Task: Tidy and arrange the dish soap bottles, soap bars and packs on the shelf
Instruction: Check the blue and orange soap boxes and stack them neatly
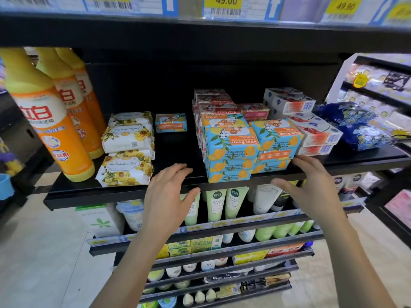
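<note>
Head view: left hand [169,192] and right hand [309,185] empty, grip wide, at the shelf [178,150] front edge either side of the stacked Goat Soap boxes [231,150]. Dish soap bottles [51,130] lined up at left, floral soap bars [127,156] piled. Likely left: stray Goat Soap box [170,122] behind, blue packs [355,125] heaped at right.

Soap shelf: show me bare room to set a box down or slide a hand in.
Widest bare patch: the shelf between the floral soap packs and the blue goat soap stack, in front of the lone blue box. A smaller strip at the right front, before the dark blue packs. Crowded: goat soap against the white boxes; bottles beside the floral soap packs.
</note>
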### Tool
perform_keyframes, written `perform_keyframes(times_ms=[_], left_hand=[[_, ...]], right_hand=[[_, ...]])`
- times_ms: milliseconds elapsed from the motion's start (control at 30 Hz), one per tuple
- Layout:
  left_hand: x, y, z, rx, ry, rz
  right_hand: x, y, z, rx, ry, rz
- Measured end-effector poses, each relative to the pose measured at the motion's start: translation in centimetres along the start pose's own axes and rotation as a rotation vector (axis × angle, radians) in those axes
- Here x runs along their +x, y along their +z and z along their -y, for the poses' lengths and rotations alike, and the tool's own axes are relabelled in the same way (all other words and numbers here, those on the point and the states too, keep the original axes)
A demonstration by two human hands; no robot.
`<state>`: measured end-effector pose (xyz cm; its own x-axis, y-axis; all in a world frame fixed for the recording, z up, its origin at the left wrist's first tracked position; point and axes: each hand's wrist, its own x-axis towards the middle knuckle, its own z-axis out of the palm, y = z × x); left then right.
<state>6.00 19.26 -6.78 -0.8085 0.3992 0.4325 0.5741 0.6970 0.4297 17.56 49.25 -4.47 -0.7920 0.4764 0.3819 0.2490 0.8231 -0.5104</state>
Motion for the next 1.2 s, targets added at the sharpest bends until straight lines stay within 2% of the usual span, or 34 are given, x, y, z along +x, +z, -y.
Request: perform_keyframes(times_ms=[133, 233, 333, 500, 600, 833, 1200], left_hand=[[0.3, -1.6, -1.1, -0.075, -0.03, 0.053], [1.9, -4.4, -2.2, -0.141, 0.013, 0.004], [6.0, -8.0, -2.7, -0.092, 0.058, 0.004], [14.9, -10.3, -1.6, 0.111, 0.063, 0.231], [18.9, -9.8, -0.1, 0.126, 0.002, 0.399], [23.4, -7.2, 4.4, 0.205, -0.068, 0.576], [24.6, -4.9, 5.8, 0.402, -0.03, 0.52]], right_hand=[[-0.1, 1.8, -0.5, -0.062, -0.003, -0.065], [-0.2, 2.3, -0.4, -0.04, 0.008, -0.112], [-0.1, 2.4, -0.6, -0.029, 0.017, -0.11], [0.0, 2.4, -0.8, -0.026, 0.013, -0.116], [0.1, 2.5, -1.0, -0.023, 0.008, -0.124], [0.3, 2.6, -1.2, 0.0, 0.0, -0.143], [0.1, 2.3, -0.9, 0.029, 0.017, -0.133]])
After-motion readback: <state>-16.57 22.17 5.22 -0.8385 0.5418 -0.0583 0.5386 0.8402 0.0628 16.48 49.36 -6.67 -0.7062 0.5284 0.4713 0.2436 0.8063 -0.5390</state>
